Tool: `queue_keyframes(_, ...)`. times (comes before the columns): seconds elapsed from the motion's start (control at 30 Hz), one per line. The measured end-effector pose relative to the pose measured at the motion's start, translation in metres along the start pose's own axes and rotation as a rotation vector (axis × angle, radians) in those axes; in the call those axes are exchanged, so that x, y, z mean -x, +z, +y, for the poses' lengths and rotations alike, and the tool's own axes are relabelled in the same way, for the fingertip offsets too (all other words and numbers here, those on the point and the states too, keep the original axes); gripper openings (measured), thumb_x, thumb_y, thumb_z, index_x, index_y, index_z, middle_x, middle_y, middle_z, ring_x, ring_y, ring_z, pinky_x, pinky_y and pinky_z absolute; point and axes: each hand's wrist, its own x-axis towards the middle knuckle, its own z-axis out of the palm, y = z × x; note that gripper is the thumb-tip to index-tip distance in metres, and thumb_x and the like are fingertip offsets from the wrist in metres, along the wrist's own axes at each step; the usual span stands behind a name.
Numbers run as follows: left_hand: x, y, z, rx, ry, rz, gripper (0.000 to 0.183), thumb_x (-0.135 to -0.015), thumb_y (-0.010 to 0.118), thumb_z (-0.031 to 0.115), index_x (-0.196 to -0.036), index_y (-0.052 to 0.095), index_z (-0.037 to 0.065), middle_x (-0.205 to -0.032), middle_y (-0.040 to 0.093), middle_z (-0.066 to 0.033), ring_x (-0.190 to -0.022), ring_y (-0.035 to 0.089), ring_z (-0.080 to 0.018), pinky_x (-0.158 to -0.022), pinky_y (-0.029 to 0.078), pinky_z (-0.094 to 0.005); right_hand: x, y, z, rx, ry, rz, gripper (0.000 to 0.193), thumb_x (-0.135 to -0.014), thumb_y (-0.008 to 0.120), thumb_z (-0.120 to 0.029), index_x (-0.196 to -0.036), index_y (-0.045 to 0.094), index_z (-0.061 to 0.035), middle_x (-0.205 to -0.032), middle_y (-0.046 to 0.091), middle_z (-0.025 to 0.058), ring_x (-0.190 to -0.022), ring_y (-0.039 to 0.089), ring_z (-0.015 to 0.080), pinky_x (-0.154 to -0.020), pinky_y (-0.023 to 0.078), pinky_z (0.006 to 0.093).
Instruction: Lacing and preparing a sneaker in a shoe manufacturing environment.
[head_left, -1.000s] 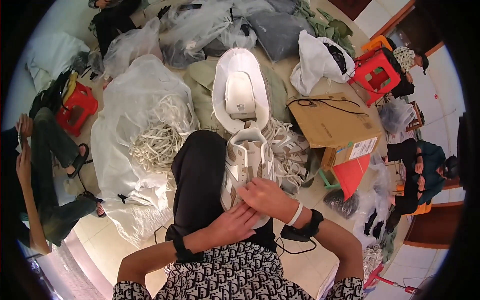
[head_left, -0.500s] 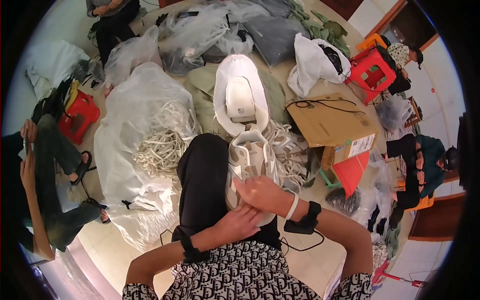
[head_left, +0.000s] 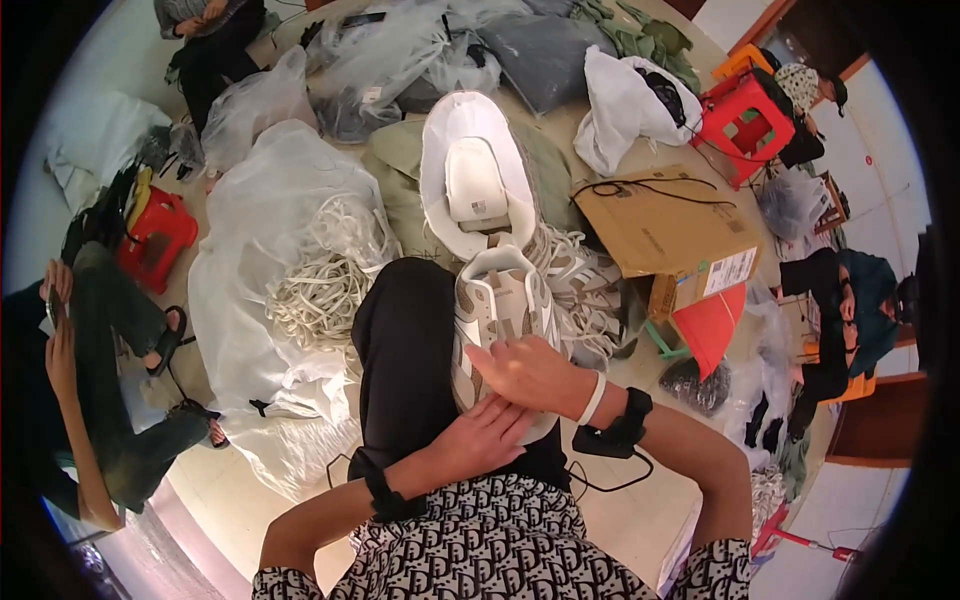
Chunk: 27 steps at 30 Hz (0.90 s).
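A beige and white sneaker rests on my lap, its opening facing away from me. My right hand lies across its front with the thumb stretched to the left. The right fingers curl under, and what they hold, if anything, is hidden. Against that hand, at the toe end, my left hand lies with its fingers straight and close together; their tips touch the right hand. Just beyond stands another shoe with a white lining and insole. More sneakers with laces are heaped to its right.
Left of my knee, a tangle of white laces lies on a plastic sheet. A cardboard box stands at the right, near a red stool. Other people sit around. Clear plastic bags are piled at the back.
The whole view has shifted slightly. Both hands stay together on the sneaker's front, with only a small change in their pose.
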Motion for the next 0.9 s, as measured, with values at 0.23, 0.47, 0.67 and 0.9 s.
queue_keyframes(0.23, -0.004, -0.008, 0.0, 0.154, -0.062, -0.031, 0.059, -0.072, 0.062, 0.029, -0.118, 0.044, -0.003, -0.121, 0.043, -0.0198, -0.116, 0.04, -0.0321, -0.098, 0.034, -0.041, 0.005, -0.013, 0.003, -0.119, 0.099, 0.169, 0.024, -0.069, 0.056, -0.007, -0.091, 0.051, -0.0007, -0.062, 0.052, 0.0075, -0.056, 0.057, 0.0232, -0.047, 0.046, 0.0326)
queue_keyframes(0.47, -0.003, -0.006, -0.001, 0.161, -0.057, -0.005, 0.06, -0.072, 0.066, 0.028, -0.12, 0.044, -0.001, -0.117, 0.046, -0.0184, -0.114, 0.042, -0.0335, -0.096, 0.036, -0.0405, 0.016, 0.001, 0.003, -0.07, 0.06, 0.099, 0.033, -0.069, 0.055, -0.009, -0.1, 0.051, 0.0, -0.062, 0.052, 0.0061, -0.06, 0.056, 0.0218, -0.053, 0.045, 0.0322)
queue_keyframes(0.67, -0.002, -0.003, 0.001, 0.107, -0.046, 0.024, 0.058, -0.071, 0.066, 0.027, -0.118, 0.046, -0.002, -0.113, 0.048, -0.0177, -0.11, 0.044, -0.0334, -0.095, 0.036, -0.0402, 0.012, 0.006, 0.005, -0.023, 0.011, 0.044, 0.04, -0.07, 0.054, -0.011, -0.107, 0.05, 0.0028, -0.061, 0.053, 0.0055, -0.057, 0.056, 0.0203, -0.051, 0.044, 0.0316)
queue_keyframes(0.9, 0.0, 0.002, -0.002, 0.133, -0.03, 0.01, 0.053, -0.071, 0.065, 0.026, -0.114, 0.048, -0.001, -0.111, 0.048, -0.0172, -0.107, 0.046, -0.0326, -0.095, 0.036, -0.0388, 0.002, 0.015, -0.005, 0.16, -0.008, -0.064, 0.043, -0.07, 0.053, -0.013, -0.109, 0.048, 0.0055, -0.058, 0.051, 0.0059, -0.051, 0.054, 0.0198, -0.046, 0.042, 0.0312)
